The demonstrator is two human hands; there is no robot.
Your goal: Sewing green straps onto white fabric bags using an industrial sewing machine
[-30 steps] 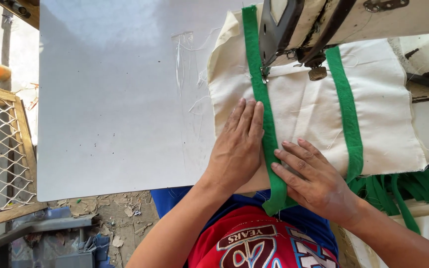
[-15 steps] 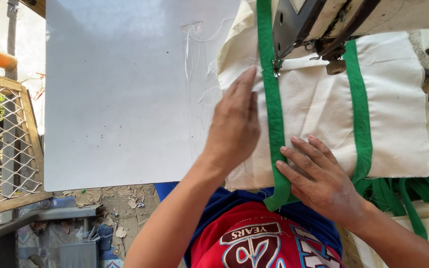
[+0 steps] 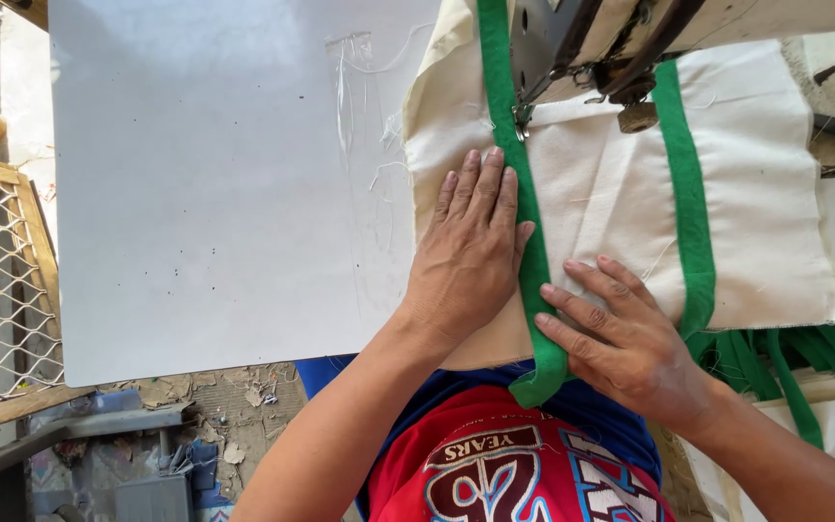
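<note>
The left hand [image 3: 471, 256] lies flat, palm down, on the cream canvas cloth [image 3: 611, 203], its forearm coming up from the lower middle of the view. Its fingers [image 3: 480, 184] are stretched out straight and pressed close together, pointing toward the sewing machine head [image 3: 611, 39]; they grip nothing and simply press the cloth onto the white tabletop [image 3: 205, 184]. The thumb side of this hand rests against the left green strap [image 3: 519, 222].

The right hand [image 3: 630, 338] comes in from the lower right, wrist bent, also palm down. Its fingers [image 3: 591, 290] are spread and extended, laid over the cloth just right of that strap, with the lowest fingertips touching the strap's edge. This hand, too, is open and holds nothing closed.

The cloth lies on the tabletop under the machine head, its near edge reaching the table's front edge. The left strap runs from beneath the needle area down between the two hands. A second green strap [image 3: 688, 193] runs parallel further right, and loose green webbing [image 3: 794, 353] is bunched beside the cloth's lower right corner.
</note>
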